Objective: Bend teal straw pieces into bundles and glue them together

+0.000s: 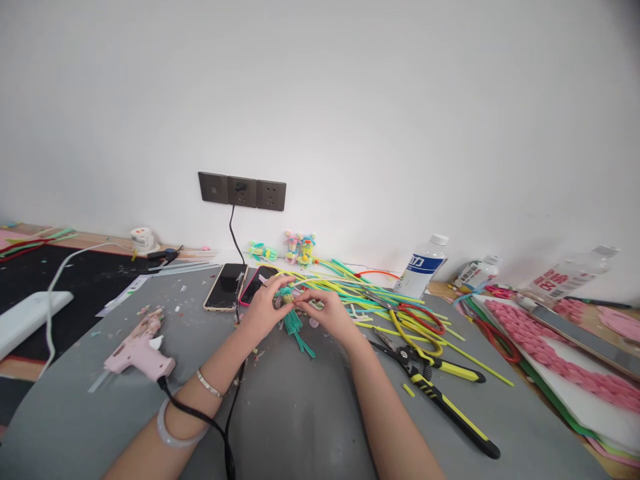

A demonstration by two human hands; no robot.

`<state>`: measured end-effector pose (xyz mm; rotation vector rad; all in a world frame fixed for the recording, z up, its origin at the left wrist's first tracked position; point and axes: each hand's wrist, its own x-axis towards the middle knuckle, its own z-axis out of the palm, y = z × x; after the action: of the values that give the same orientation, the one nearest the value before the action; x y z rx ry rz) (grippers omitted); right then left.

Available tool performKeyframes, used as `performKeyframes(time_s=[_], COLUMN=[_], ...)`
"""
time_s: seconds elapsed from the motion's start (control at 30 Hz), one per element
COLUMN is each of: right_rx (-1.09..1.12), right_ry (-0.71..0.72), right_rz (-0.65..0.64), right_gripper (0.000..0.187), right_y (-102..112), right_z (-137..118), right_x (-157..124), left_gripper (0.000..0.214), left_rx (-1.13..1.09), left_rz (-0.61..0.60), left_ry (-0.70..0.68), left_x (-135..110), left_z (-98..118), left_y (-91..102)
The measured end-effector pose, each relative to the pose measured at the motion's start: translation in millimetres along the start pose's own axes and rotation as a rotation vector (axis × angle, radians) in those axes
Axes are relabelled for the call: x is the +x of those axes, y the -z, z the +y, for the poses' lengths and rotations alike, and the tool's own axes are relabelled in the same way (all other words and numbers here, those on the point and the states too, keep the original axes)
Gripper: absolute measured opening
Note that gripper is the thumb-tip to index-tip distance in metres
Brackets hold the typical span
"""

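Observation:
My left hand and my right hand meet over the grey mat, fingers pinched round a small craft piece of teal and yellow pipe cleaners. Teal ends hang from it down to the mat. My left wrist wears a silver bangle and a pale bracelet. A heap of yellow, green and red pipe cleaners lies just right of my hands.
A pink glue gun lies at the left, its black cord crossing my forearm. Two phones lie behind my hands. Yellow-handled pliers are at the right, water bottles behind, a board with pink pieces far right.

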<state>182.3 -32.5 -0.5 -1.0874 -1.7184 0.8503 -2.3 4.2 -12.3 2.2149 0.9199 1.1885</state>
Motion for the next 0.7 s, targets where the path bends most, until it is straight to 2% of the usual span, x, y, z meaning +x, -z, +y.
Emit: performKeyframes(time_s=[0.53,0.7], right_rx=[-0.183,-0.147], right_ry=[0.077,0.059], right_rz=[0.005,0.011], right_gripper=[0.012,0.01], right_y=[-1.5,-1.9], right_z=[-3.2,-1.9], right_x=[0.3,0.0], left_gripper=[0.045,0.044], left_rx=[0.01,-0.001], left_rz=[-0.006,0.012], left_ry=[-0.006,-0.017], left_x=[-1.4,-0.8], left_z=[-1.1,-0.5], left_y=[-2.6,-2.4])
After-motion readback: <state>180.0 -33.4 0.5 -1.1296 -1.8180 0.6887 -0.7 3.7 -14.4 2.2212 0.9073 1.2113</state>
